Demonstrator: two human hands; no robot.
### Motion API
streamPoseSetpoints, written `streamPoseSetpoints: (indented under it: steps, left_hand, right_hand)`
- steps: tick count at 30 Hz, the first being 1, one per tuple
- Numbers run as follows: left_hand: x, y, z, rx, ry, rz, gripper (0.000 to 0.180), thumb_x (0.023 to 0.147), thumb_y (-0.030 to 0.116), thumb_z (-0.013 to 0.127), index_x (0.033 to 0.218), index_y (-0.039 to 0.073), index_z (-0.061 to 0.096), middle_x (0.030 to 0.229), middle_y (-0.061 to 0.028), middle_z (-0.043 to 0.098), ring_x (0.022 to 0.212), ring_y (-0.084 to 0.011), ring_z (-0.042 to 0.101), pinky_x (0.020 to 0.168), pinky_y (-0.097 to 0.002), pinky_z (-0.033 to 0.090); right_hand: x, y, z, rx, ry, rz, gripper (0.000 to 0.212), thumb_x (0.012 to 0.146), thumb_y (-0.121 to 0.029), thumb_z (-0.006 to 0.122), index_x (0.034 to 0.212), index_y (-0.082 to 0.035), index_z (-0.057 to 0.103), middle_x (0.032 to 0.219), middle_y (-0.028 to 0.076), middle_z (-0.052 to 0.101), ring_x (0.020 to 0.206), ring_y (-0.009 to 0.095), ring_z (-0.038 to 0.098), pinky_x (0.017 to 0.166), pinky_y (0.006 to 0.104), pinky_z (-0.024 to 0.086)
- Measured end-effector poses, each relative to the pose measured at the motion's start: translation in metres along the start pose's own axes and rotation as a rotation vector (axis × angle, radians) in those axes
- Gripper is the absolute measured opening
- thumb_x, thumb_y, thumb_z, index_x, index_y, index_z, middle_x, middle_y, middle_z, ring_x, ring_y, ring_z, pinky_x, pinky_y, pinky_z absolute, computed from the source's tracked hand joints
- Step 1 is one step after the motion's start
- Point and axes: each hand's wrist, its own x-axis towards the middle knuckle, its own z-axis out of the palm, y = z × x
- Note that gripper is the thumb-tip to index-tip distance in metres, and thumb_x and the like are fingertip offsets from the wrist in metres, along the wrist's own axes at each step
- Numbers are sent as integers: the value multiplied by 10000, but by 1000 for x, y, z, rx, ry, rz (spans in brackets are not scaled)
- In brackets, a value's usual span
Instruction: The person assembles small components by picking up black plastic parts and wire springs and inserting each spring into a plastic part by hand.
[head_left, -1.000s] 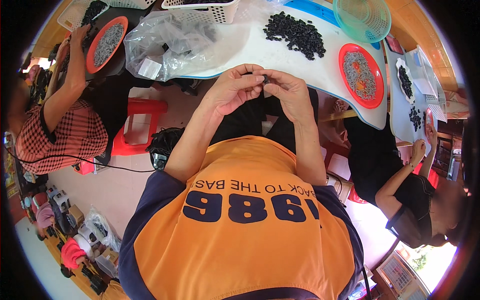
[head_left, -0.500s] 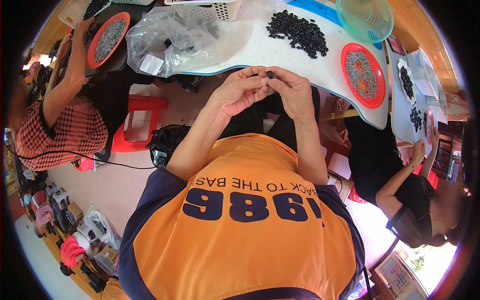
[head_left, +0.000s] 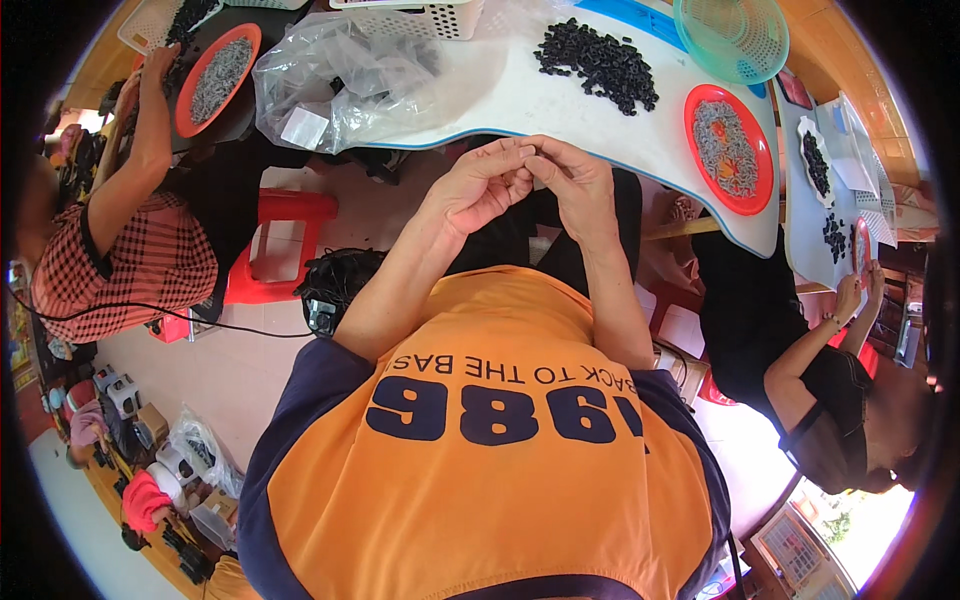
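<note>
My left hand (head_left: 480,188) and my right hand (head_left: 578,190) meet in front of the table edge, fingertips pinched together. Both are closed. The fingers cover what lies between them; the small black part seen in my right fingers half a second ago is hidden now. On the white table (head_left: 480,95) beyond my hands lies a pile of small black parts (head_left: 597,65). To its right is a red plate (head_left: 764,165) holding many thin grey pieces (head_left: 722,150) and something orange.
A clear plastic bag (head_left: 350,90) lies at the table's left, by a white basket (head_left: 425,20). A green basket (head_left: 740,45) stands far right. One person (head_left: 120,250) sits left near another red plate (head_left: 250,45); another (head_left: 790,370) works at right. A red stool (head_left: 290,205) stands left.
My fingers have closed over the small black part, which no longer shows. Both hands have shifted only slightly. The person at right has raised their hands a little.
</note>
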Motion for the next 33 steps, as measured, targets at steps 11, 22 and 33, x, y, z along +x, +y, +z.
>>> streamPoseSetpoints:
  steps: [11, 22, 33]
  left_hand:
    - [48, 55, -4, -6, 154, 221, 196, 927, 38, 618, 1100, -54, 616, 1082, -138, 667, 983, -220, 660, 841, -284, 564]
    - [150, 211, -22, -591, -97, 353, 311, 1051, 80, 332, 1286, -82, 453, 1219, -196, 573, 1101, -348, 594, 933, -484, 555]
    - [189, 234, -26, -308, 249, 522, 397, 1049, 97, 337, 1434, 4, 330, 1406, -189, 448, 1238, -375, 506, 986, -539, 505]
  right_hand:
    - [-13, -66, -18, 116, -51, -369, 373, 982, -199, 506, 1234, 55, 608, 1223, 181, 628, 912, 167, 526, 897, 310, 433]
    - [-103, -224, -31, 326, -639, -317, 288, 941, -381, 573, 962, -116, 686, 1032, 106, 605, 812, 151, 462, 779, 335, 341]
    - [-89, -219, -28, 370, -717, -428, 434, 944, -485, 548, 972, -79, 700, 986, 115, 678, 737, 142, 454, 742, 343, 311]
